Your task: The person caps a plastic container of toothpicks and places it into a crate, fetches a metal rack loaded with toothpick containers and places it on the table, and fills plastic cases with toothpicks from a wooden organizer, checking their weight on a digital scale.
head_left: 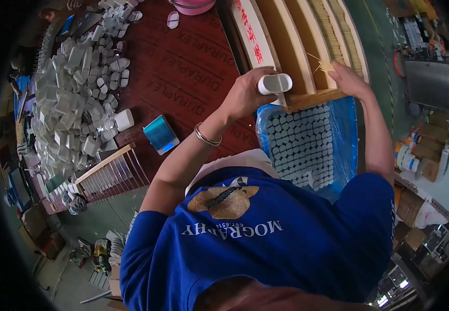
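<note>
My left hand [250, 92] is wrapped round a white oval container [275, 83], its opening turned up towards me. Thin pale sticks [324, 66] are pinched in my right hand [346, 79], over the near end of a wooden tray [315, 97] with long compartments. More such sticks [351, 44] lie packed in the tray's right-hand compartments. Below the tray is a blue-lined crate [345, 140] holding rows of white containers [299, 142].
A big heap of white containers and lids [69, 103] covers the left of the dark red table [178, 67]. On it are a small blue scale [160, 133], a wooden-edged rack [110, 173] and a pink basin [193, 5]. Part of another person [48, 15] shows at the upper left.
</note>
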Action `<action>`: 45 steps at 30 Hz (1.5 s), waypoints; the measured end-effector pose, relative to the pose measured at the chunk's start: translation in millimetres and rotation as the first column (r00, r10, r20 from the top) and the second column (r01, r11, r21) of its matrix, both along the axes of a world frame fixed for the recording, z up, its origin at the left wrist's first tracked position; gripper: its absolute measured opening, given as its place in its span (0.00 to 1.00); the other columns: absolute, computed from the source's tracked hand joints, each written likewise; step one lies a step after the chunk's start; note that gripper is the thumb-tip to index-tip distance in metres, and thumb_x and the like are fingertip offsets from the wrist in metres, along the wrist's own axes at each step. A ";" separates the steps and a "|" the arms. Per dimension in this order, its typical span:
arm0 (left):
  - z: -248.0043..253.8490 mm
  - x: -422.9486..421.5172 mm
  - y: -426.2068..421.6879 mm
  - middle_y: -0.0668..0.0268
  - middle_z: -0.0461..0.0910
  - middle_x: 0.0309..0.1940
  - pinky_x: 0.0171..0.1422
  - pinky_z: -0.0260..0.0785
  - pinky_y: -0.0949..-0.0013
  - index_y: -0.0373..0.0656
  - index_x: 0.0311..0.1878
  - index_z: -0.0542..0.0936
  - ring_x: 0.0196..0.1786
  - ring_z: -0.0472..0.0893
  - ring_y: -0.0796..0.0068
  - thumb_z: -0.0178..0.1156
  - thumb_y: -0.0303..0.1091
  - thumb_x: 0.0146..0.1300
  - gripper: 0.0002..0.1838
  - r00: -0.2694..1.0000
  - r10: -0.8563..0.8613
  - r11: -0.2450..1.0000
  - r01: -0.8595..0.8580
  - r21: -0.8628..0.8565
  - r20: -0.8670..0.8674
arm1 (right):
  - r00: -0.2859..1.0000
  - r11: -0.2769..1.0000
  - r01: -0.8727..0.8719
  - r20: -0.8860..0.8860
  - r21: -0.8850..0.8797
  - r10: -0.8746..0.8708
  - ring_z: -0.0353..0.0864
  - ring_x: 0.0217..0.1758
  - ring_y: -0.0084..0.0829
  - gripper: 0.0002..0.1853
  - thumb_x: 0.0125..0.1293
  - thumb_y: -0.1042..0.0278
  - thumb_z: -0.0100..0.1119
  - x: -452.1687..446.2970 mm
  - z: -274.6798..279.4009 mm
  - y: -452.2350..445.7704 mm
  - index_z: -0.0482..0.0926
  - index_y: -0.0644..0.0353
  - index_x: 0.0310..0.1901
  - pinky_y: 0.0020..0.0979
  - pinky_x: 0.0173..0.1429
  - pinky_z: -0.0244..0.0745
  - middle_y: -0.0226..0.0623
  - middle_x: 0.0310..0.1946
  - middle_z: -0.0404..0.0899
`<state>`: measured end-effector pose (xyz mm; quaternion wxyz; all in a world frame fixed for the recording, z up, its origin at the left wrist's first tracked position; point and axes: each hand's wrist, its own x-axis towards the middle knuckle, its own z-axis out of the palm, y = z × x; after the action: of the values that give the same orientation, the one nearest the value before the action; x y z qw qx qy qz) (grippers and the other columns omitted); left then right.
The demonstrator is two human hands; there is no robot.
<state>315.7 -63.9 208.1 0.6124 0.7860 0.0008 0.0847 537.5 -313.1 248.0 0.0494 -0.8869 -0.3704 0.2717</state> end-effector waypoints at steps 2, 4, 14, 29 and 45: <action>12.6 9.6 4.7 0.54 0.70 0.65 0.63 0.74 0.60 0.42 0.57 0.77 0.61 0.77 0.58 0.72 0.26 0.49 0.28 0.976 -0.152 0.945 0.097 0.313 0.158 | 1.000 1.000 -0.025 0.015 0.014 0.025 0.75 0.47 0.56 0.12 0.73 0.65 0.47 -6.8 -3.5 -1.4 0.66 0.68 0.45 0.47 0.51 0.69 0.60 0.44 0.76; 38.2 27.6 -4.2 0.53 0.59 0.72 0.65 0.73 0.57 0.45 0.57 0.78 0.64 0.74 0.53 0.73 0.27 0.47 0.30 0.984 -0.160 0.967 0.142 0.212 0.073 | 0.998 0.998 -0.054 0.039 0.025 0.053 0.75 0.46 0.56 0.12 0.72 0.65 0.47 -9.7 -0.6 -2.4 0.66 0.68 0.44 0.47 0.50 0.68 0.59 0.42 0.76; 35.3 122.7 -25.0 0.49 0.67 0.66 0.64 0.72 0.58 0.43 0.57 0.78 0.63 0.74 0.52 0.76 0.29 0.41 0.34 0.858 -0.509 0.780 0.493 0.385 -0.068 | 0.999 0.934 0.032 0.028 0.356 -0.045 0.73 0.44 0.53 0.09 0.72 0.70 0.49 -25.8 39.7 -4.1 0.63 0.67 0.40 0.43 0.49 0.68 0.58 0.41 0.74; 27.4 154.4 -34.9 0.55 0.79 0.55 0.66 0.69 0.59 0.43 0.54 0.79 0.60 0.77 0.58 0.76 0.32 0.41 0.32 0.868 -0.494 0.748 0.458 0.481 -0.059 | 0.999 0.928 0.035 -0.017 0.370 -0.031 0.73 0.46 0.51 0.08 0.72 0.68 0.45 8.2 7.9 -11.6 0.62 0.65 0.41 0.43 0.50 0.67 0.53 0.40 0.73; 37.7 136.7 -35.8 0.56 0.83 0.43 0.54 0.75 0.64 0.43 0.54 0.80 0.47 0.83 0.61 0.76 0.38 0.44 0.31 0.968 -0.237 0.917 0.252 0.310 -0.088 | 0.995 0.865 0.104 -0.038 0.491 -0.097 0.72 0.42 0.49 0.14 0.75 0.61 0.48 -10.0 53.4 -23.1 0.64 0.66 0.43 0.41 0.50 0.69 0.53 0.39 0.72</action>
<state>452.4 -99.8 245.8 0.4832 0.8701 -0.0964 -0.0126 527.5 -336.2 301.4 0.2897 -0.8615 -0.3804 0.1710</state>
